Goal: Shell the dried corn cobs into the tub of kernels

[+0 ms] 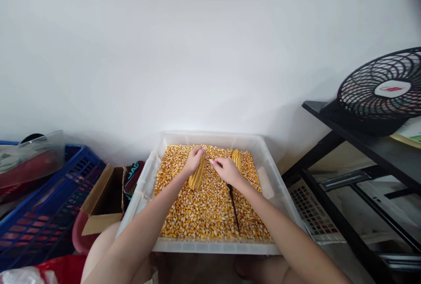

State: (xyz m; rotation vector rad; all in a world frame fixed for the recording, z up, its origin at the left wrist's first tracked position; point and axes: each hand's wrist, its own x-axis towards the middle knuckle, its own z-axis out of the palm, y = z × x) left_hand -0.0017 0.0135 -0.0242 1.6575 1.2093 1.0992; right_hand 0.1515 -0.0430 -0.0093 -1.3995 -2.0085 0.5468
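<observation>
Two arms (148, 220) slant in over the plastic tub's (213, 247) near corners. A black strip (234, 209) lies on corn kernels (200, 218). The right hand (228, 171) pinches a thin tool (220, 165) pointing at a corn cob (196, 175). The left hand (194, 160) grips that cob's top near the far edge. Another cob (236, 158) lies toward the far right corner.

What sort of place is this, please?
Probably a home corner used for storage: a fan stands on a black rack, and a blue crate and an open cardboard box stand nearby.
</observation>
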